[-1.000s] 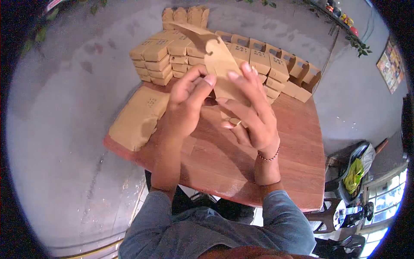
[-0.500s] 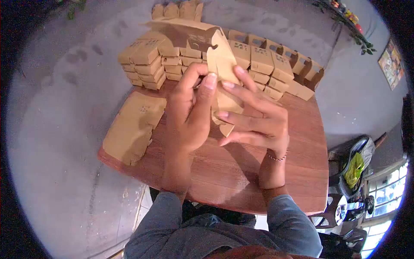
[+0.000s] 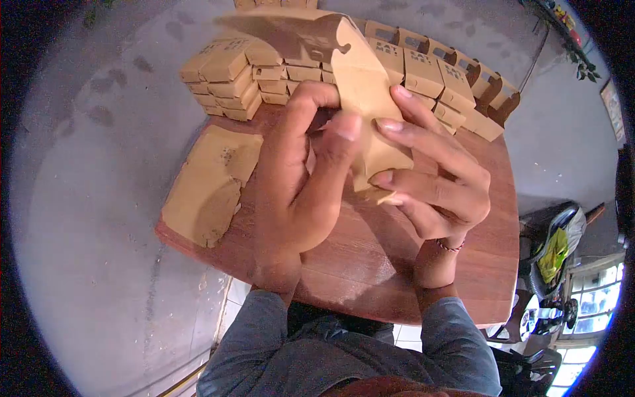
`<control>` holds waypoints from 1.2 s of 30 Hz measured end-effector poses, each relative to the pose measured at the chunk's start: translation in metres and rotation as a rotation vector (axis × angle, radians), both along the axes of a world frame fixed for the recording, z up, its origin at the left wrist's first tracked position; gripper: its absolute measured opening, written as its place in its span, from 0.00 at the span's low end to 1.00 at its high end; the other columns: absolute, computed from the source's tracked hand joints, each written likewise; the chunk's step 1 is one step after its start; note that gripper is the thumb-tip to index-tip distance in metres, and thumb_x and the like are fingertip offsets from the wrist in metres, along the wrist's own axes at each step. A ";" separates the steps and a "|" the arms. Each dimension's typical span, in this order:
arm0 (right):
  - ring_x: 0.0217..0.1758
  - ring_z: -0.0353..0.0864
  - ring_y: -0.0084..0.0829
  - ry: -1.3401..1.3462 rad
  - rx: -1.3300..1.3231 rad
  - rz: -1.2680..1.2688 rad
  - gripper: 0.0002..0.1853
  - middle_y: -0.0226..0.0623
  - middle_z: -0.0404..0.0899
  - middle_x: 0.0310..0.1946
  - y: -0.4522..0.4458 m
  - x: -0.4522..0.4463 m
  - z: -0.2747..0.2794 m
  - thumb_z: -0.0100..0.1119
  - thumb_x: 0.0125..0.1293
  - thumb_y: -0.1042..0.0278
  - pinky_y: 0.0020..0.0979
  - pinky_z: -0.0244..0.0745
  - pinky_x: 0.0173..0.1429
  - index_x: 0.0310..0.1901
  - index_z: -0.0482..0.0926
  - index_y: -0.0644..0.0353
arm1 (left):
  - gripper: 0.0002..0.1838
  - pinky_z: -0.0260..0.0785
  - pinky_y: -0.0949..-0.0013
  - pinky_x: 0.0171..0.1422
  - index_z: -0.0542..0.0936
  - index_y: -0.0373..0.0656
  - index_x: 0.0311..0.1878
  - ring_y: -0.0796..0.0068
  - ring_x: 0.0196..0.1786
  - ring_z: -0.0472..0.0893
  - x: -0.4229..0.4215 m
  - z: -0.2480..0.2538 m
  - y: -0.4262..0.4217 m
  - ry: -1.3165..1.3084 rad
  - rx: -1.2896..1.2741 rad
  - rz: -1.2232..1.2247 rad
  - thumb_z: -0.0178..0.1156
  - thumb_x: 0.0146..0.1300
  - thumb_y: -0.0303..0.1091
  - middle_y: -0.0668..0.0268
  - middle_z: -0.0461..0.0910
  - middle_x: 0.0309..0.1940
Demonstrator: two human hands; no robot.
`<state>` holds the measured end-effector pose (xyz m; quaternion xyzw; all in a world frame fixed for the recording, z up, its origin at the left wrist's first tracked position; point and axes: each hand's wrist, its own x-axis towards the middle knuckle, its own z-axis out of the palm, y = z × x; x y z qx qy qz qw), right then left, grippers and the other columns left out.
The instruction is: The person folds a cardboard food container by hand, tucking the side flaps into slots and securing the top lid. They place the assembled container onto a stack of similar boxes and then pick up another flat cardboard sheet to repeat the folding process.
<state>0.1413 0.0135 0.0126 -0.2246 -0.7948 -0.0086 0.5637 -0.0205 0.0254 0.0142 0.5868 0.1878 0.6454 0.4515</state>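
Observation:
A partly folded brown cardboard box (image 3: pixel 364 79) is held up above the wooden table, its long flap stretching to the upper left. My left hand (image 3: pixel 307 165) pinches its near side between thumb and fingers. On the right, my right hand (image 3: pixel 436 165) presses its fingertips against the same piece, near the lower folded end. A bracelet is on the right wrist. Flat brown cardboard sheets (image 3: pixel 205 192) lie in a pile at the table's left edge.
Closed brown boxes (image 3: pixel 225 73) are stacked at the back left, with more printed boxes (image 3: pixel 423 73) at the back right. Open boxes (image 3: pixel 486 122) stand behind those. A grey wall borders the wooden table (image 3: pixel 463 264). A chair with a yellow bag (image 3: pixel 554 255) is at the right.
Both hands and the held cardboard have come closer to the camera and shifted right. The lower end of the piece is now folded in more under my right fingers.

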 end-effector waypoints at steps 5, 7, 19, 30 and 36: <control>0.60 0.76 0.63 0.051 0.004 -0.027 0.15 0.58 0.82 0.44 -0.001 0.004 0.000 0.68 0.57 0.65 0.58 0.71 0.63 0.27 0.81 0.72 | 0.13 0.71 0.79 0.44 0.70 0.33 0.53 0.84 0.42 0.76 -0.005 -0.003 0.005 0.119 0.106 -0.122 0.57 0.70 0.28 0.65 0.76 0.37; 0.59 0.76 0.61 0.078 0.016 -0.038 0.13 0.59 0.81 0.44 0.000 0.004 0.000 0.67 0.57 0.68 0.56 0.74 0.62 0.26 0.79 0.73 | 0.16 0.73 0.76 0.47 0.71 0.31 0.57 0.81 0.43 0.77 -0.007 -0.004 0.002 0.132 -0.009 -0.170 0.57 0.70 0.28 0.63 0.77 0.39; 0.57 0.80 0.50 0.217 0.141 -0.273 0.05 0.51 0.79 0.49 0.005 -0.005 -0.008 0.63 0.50 0.77 0.42 0.78 0.57 0.25 0.76 0.64 | 0.16 0.76 0.75 0.45 0.74 0.35 0.59 0.76 0.45 0.79 0.010 -0.003 -0.003 0.302 0.112 0.102 0.56 0.70 0.27 0.59 0.77 0.49; 0.51 0.82 0.46 0.122 0.165 -0.193 0.08 0.47 0.81 0.50 0.009 0.002 -0.002 0.67 0.51 0.79 0.37 0.80 0.50 0.35 0.84 0.63 | 0.18 0.67 0.69 0.61 0.72 0.33 0.60 0.71 0.54 0.76 0.010 -0.009 -0.002 0.141 0.083 0.144 0.56 0.70 0.30 0.57 0.77 0.54; 0.53 0.81 0.47 0.034 0.216 -0.204 0.10 0.43 0.81 0.53 0.011 0.008 -0.001 0.69 0.51 0.74 0.38 0.80 0.53 0.38 0.87 0.59 | 0.15 0.70 0.73 0.55 0.73 0.31 0.58 0.77 0.50 0.77 0.014 -0.010 0.002 0.025 0.124 0.075 0.54 0.71 0.25 0.60 0.75 0.51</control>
